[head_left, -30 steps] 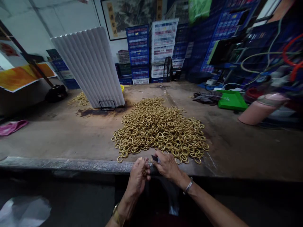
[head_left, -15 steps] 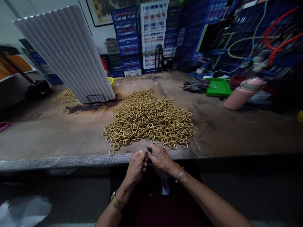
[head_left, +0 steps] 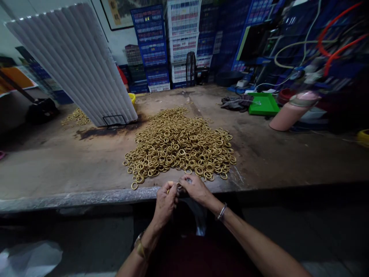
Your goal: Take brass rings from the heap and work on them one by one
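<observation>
Just over the table's front edge, my left hand is closed, its thumb and fingers pinching a brass-coloured ring. My right hand meets it from the right, fingertips pressed together at the ring. A grey bit of a small blade-like tool shows among the right fingers; the rest of it is hidden. Right behind both hands spreads a large heap of similar rings. One loose ring lies at the heap's near left corner.
A white corrugated panel leans in a black wire stand on the table. More rings lie behind it. At the right are a green tray and a pink cylinder with hoses. Stacked crates line the back.
The right fingertips have closed in on the ring at the left hand, and the dark pointed tip seen before is now out of sight. The whole view has shifted slightly.
</observation>
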Demonstrator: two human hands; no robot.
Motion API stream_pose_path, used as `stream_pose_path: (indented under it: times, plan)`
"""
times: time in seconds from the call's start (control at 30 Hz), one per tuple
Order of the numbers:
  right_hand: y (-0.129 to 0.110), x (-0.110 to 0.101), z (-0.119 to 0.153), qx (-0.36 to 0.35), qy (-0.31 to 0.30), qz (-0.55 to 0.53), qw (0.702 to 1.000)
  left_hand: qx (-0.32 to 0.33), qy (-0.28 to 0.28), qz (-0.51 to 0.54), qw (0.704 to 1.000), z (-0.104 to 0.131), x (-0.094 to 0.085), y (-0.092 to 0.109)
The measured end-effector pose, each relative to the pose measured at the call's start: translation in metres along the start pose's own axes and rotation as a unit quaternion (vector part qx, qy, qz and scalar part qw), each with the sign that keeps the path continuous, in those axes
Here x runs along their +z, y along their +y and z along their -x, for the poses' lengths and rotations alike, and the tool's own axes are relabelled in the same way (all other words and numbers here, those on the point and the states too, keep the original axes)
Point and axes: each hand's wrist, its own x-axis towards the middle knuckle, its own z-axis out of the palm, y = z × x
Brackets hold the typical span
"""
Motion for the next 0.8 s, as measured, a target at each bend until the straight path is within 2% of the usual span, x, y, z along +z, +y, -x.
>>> stream_pose_path:
  times: [0.07,0.13,0.23,0.43,0.67,0.8]
  plan:
    - [-0.001,0.000,0.000,-0.009,0.019,0.016,1.000,-0.060,-0.041,0.056,0.996,-0.001,-0.003,-0.002]
    - [-0.003,0.001,0.000,-0.011,0.017,0.017,1.000,-0.082,-0.067,0.116,0.988,-0.001,-0.005,-0.004]
    - [-0.003,0.000,0.001,-0.002,0.006,-0.026,1.000,-0.088,-0.069,0.174,0.978,-0.001,-0.005,-0.005]
    - [0.000,0.002,-0.001,0.058,-0.028,-0.122,0.991,-0.072,-0.056,0.219,0.971,-0.002,-0.006,-0.010]
    - [0.001,0.006,-0.001,0.028,-0.021,-0.083,0.996,-0.072,-0.049,0.251,0.964,-0.002,-0.008,-0.015]
    - [0.005,0.006,0.002,-0.018,0.005,0.024,1.000,-0.064,-0.039,0.260,0.963,-0.002,-0.008,-0.012]
